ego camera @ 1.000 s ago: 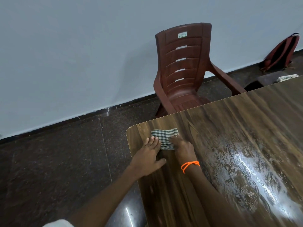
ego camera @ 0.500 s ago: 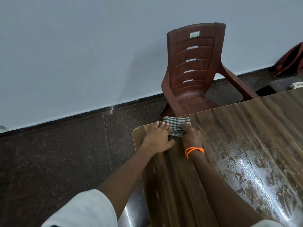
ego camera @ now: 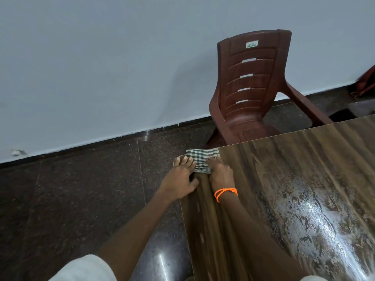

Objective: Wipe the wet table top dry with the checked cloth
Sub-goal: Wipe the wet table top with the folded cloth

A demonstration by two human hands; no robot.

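The folded green-and-white checked cloth (ego camera: 202, 158) lies at the far left corner of the wooden table top (ego camera: 284, 169), its far edge at the table's rim. My left hand (ego camera: 180, 179) presses flat on the cloth's left side, fingers spread. My right hand (ego camera: 220, 173), with an orange band at the wrist, presses on its right side. A dull, streak-free strip runs back from the cloth toward me. To the right of that strip the table glistens with patchy water (ego camera: 316, 220).
A brown plastic chair (ego camera: 249, 94) stands just beyond the table's far edge, against the pale wall. Dark stone floor (ego camera: 81, 199) lies left of the table. A reddish bag (ego camera: 365, 84) rests by the wall at far right.
Both hands have pushed the cloth away from me along the left side of the table, from a little inside the corner up to the far edge.
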